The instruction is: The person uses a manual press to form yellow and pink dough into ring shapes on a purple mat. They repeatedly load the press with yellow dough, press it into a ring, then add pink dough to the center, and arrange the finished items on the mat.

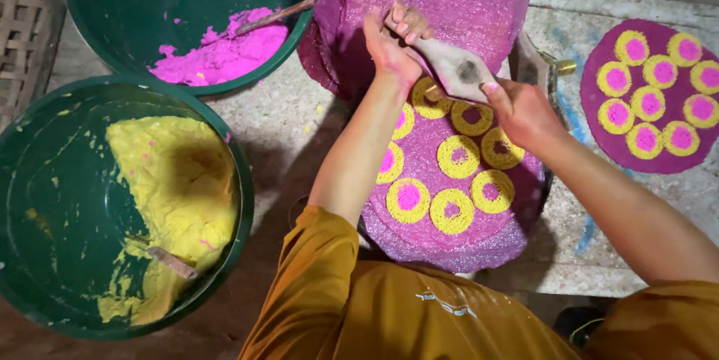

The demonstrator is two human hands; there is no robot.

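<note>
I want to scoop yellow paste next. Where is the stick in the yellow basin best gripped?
Grip the stick by its bare lower-right end, near the basin's rim, coming from the right. That end juts clear of the yellow paste; the upper-left end seems buried in it.

Person seen from above, head cam. Wears a mustard-orange top w/ short sleeves; left sleeve (318,255) ends approx. at the elbow, hem loose and creased. Right sleeve (659,322) same cloth, only its edge shows at the frame's lower right corner. Small pale marking (447,301) on the chest, too small to make out. Fabric plain otherwise, soft folds across the front, darker in the shade. Forearms bare, no watch, no rings or bands visible. Left hand (389,49) and right hand (524,109) ungloved, w/ pink powder stains on fingers and palm edges.
</note>
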